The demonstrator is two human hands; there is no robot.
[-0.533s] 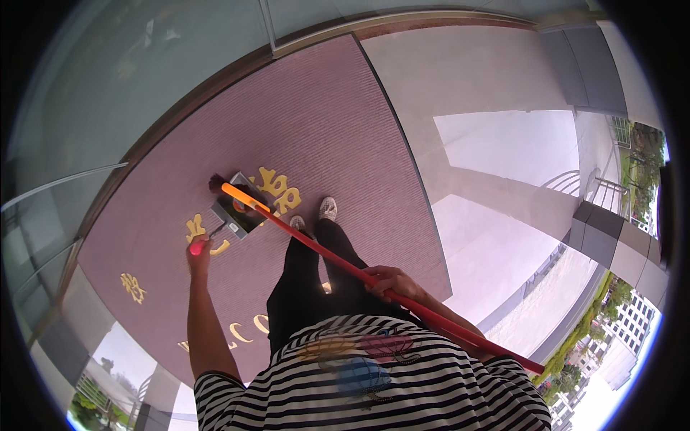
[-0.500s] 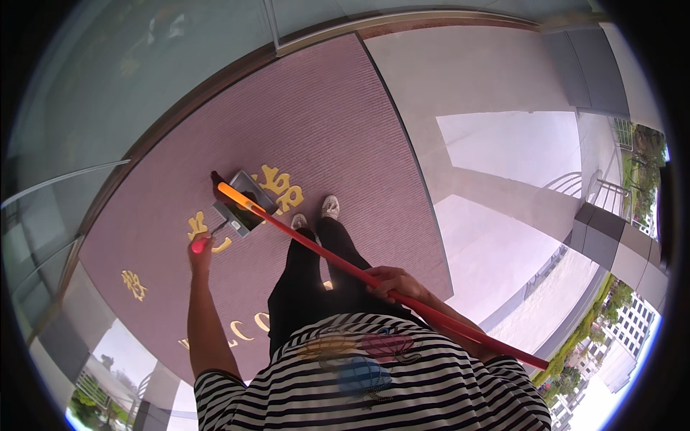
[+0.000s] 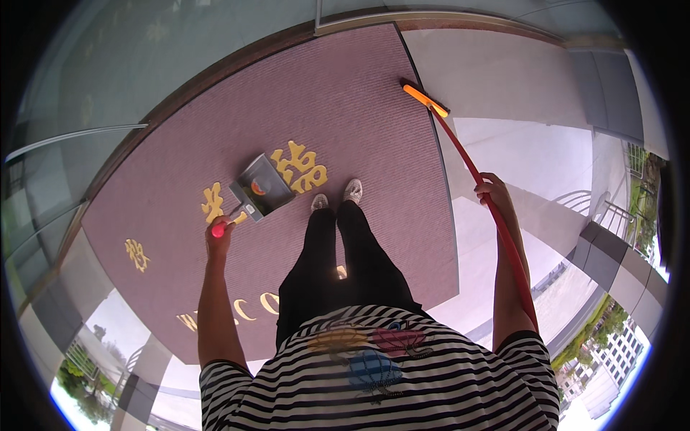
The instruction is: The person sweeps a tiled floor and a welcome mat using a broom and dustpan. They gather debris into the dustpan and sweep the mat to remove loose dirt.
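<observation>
My left hand (image 3: 220, 231) is closed round the pink-red handle end of a grey dustpan (image 3: 279, 195), which is over the mat left of my feet. Something small, orange and white (image 3: 258, 187), lies in the pan; its kind cannot be made out. Out to the right, my right hand (image 3: 494, 190) grips the long red handle of a broom (image 3: 427, 100). The broom's orange head with dark bristles is at the mat's right edge, beyond my hand. The handle's near end runs back along my right forearm.
A purple ribbed mat (image 3: 345, 93) with yellow lettering lies under my feet. Glass panels (image 3: 93, 79) border it at the far left. Pale floor (image 3: 496, 79) extends to the right, with a dark block-like pillar base (image 3: 607, 93) and a metal railing (image 3: 611, 219) farther out.
The broom has swung from over the dustpan out to the right edge of the mat, with my right hand moving right. The pan's inside and the orange piece now show.
</observation>
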